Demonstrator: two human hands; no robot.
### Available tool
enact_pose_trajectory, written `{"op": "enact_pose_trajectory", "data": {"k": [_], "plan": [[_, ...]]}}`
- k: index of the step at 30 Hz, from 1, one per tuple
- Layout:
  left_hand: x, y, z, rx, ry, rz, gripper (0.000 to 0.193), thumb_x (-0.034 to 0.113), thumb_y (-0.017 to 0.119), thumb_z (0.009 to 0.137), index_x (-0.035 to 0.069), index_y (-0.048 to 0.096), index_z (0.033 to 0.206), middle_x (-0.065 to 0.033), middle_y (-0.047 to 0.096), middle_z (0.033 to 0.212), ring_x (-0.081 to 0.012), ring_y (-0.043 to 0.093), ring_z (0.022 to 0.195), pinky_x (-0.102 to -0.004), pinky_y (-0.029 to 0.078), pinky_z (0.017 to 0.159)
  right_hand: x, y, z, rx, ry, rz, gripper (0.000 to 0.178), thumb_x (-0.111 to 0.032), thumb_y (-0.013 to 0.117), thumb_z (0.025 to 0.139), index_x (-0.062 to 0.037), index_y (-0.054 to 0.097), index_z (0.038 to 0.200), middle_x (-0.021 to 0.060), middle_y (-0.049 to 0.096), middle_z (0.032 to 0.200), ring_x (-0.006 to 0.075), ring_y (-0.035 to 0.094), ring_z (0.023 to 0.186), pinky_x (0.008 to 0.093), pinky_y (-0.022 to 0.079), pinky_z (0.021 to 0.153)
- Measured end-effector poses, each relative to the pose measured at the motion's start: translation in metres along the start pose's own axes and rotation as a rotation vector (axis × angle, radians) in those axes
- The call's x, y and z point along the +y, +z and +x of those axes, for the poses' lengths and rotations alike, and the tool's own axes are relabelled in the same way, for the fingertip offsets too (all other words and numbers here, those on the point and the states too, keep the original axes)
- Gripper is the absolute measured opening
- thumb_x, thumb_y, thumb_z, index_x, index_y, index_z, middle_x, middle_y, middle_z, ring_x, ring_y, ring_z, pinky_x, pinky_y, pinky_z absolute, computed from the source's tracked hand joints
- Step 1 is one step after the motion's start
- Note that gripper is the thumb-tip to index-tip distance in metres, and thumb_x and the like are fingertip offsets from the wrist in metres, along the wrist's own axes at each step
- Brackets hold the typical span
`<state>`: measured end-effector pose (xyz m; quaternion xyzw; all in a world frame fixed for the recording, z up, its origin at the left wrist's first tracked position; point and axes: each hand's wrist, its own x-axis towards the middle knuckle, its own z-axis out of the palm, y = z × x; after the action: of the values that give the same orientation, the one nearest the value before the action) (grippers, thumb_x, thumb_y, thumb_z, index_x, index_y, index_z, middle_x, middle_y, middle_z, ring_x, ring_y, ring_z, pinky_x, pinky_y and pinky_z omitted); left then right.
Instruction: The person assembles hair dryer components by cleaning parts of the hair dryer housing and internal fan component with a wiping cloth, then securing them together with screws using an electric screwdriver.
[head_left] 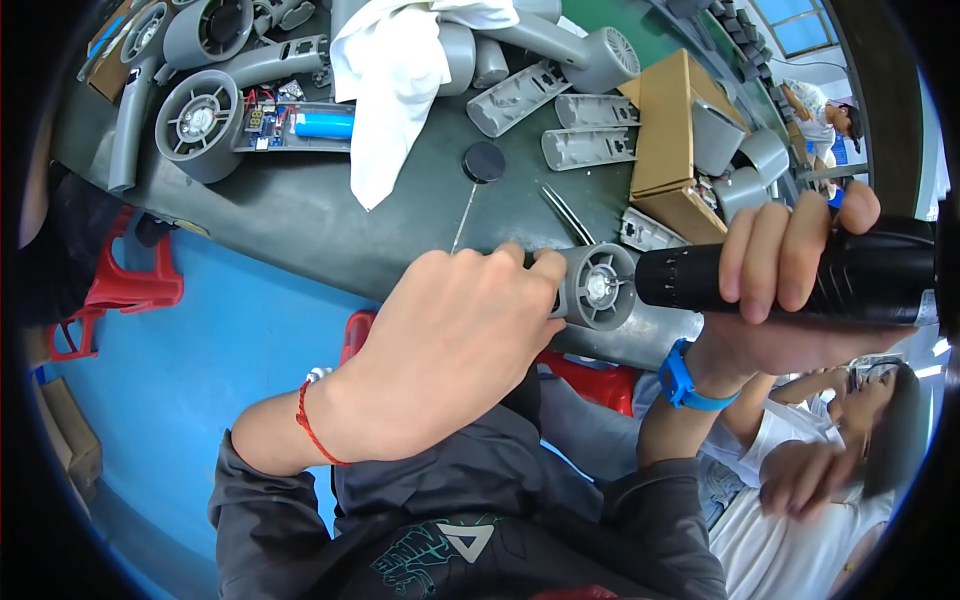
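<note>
My left hand (pixel 455 345) is closed around a grey plastic fan housing (pixel 598 287), holding it just in front of the table edge; only its round open end with the fan hub shows past my fingers. My right hand (pixel 790 265) grips a black electric screwdriver (pixel 800 278), held level, its front end pushed into the open end of the housing. A blue band is on my right wrist and a red string on my left wrist.
On the dark green table (pixel 300 210) lie several grey housings (pixel 200 115), half shells (pixel 590 147), a blue battery cell (pixel 325 125), a white cloth (pixel 395 70), a black disc (pixel 484 161), tweezers (pixel 566 213) and cardboard boxes (pixel 670 130). Red stools (pixel 130 285) stand on the blue floor. Another person sits at lower right (pixel 830 470).
</note>
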<state>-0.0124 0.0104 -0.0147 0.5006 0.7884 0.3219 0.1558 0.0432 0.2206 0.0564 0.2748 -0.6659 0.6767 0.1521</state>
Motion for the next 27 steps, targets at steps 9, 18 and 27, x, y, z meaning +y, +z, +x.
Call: {"op": "enact_pose_trajectory", "data": {"k": [9,18,27], "plan": [[0.001,-0.001,0.0,-0.014,-0.004,-0.023,0.028,0.026,0.069,0.087,0.005,0.059,0.102,-0.0141,0.06,0.077,-0.0371,0.062,0.066,-0.0448,0.047,0.056,-0.004,0.007,-0.002,0.136,0.0,-0.044,0.066,-0.069,0.045,0.093,-0.0067,0.051,0.115,-0.0022,0.048,0.063,0.0075,0.042,0.043,0.0221,0.04,0.042],[0.0,-0.001,-0.001,0.0,0.006,-0.019,0.028,0.026,0.069,0.087,0.004,0.058,0.102,-0.0149,0.061,0.077,-0.0371,0.063,0.067,-0.0446,0.048,0.057,0.003,0.012,-0.004,0.076,0.014,0.027,0.062,-0.069,0.054,0.089,-0.0086,0.049,0.102,-0.0013,0.05,0.063,0.0091,0.047,0.043,0.0225,0.042,0.042],[0.001,0.0,-0.001,-0.015,-0.013,-0.007,0.029,0.026,0.07,0.086,0.004,0.059,0.103,-0.0141,0.062,0.077,-0.0364,0.063,0.067,-0.0435,0.048,0.057,-0.011,0.022,-0.006,0.254,-0.087,0.074,0.062,-0.064,0.049,0.095,-0.0052,0.05,0.115,-0.0027,0.05,0.065,0.0071,0.047,0.045,0.0229,0.042,0.043]]}}
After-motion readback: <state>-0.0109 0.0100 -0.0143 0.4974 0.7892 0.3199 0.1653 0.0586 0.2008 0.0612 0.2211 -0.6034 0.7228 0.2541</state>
